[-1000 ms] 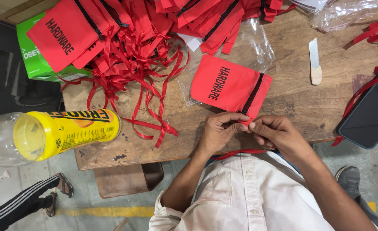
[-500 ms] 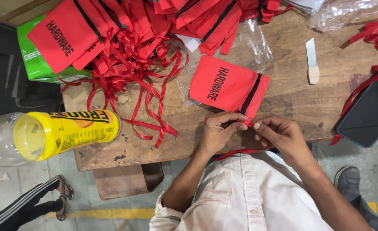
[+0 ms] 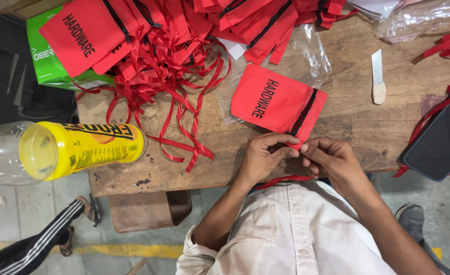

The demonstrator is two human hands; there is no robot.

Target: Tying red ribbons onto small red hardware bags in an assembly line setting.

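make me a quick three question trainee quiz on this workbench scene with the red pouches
1. True or false: both hands pinch a corner of the flat red fabric zip pouch at the near edge of the worn wooden table.
2. Which lies to the right of that pouch? A) yellow-labelled clear plastic bottle B) small white-bladed scraper C) green cardboard box
3. Fill in: the loose red ribbons trail from the ___ of pouches at the far side of the table.

Key: 1 true, left hand and right hand meet at its corner. 2 B, the scraper. 3 pile.
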